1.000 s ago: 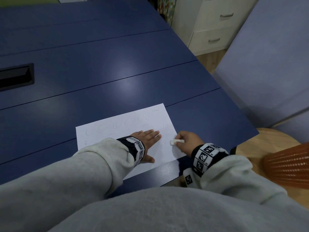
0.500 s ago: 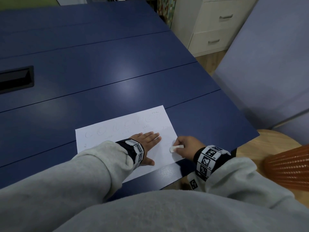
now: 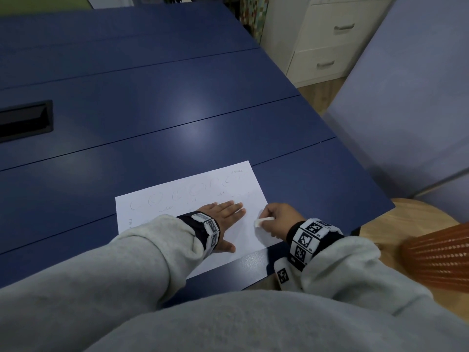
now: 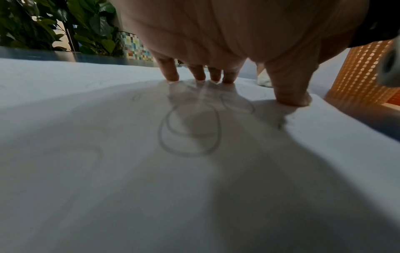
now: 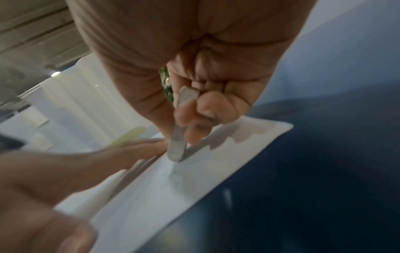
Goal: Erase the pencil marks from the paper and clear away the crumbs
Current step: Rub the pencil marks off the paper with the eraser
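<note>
White rectangular sheet of paper (image 3: 193, 196) lies flat on the dark blue slatted tabletop (image 3: 152, 110), near its front edge, turned at a slight angle. Faint grey pencil loops and squiggles (image 3: 177, 194) run along the sheet's far side; the left wrist view shows more loops (image 4: 190, 130) under the palm. Left hand (image 3: 225, 217) lies flat on the paper, fingers straight and close together, thumb spread toward the near edge, fingertips (image 4: 171, 73) pressing the sheet. Right hand (image 3: 276, 219) sits at the paper's right edge, fingers curled, pinching a small white slab eraser (image 3: 264, 221) between thumb and fingertips. Right wrist view: eraser tip (image 5: 176, 154) touches the paper. Crumbs too small to tell.
</note>
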Available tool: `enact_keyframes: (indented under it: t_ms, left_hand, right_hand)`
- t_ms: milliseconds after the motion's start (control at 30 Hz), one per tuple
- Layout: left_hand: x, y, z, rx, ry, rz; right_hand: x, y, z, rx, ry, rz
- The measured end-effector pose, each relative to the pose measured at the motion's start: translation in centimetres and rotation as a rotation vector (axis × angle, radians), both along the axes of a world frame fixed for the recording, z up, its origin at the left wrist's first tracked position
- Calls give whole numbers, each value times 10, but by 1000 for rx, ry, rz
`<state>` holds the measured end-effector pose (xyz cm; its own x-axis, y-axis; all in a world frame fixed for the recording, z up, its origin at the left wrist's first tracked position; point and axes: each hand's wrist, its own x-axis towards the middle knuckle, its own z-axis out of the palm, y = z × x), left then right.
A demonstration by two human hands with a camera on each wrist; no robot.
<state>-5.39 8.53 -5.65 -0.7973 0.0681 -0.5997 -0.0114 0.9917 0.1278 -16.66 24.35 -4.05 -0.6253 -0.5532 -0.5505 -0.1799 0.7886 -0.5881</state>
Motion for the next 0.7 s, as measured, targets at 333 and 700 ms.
enact_keyframes:
  t_ms: [333, 700]
  left_hand:
    - [-1, 0, -1, 6, -12, 8]
    - [-1, -1, -1, 21, -2, 19]
  right_hand:
    - [4, -9, 0, 9, -9, 54]
    - [0, -6, 1, 17, -14, 71]
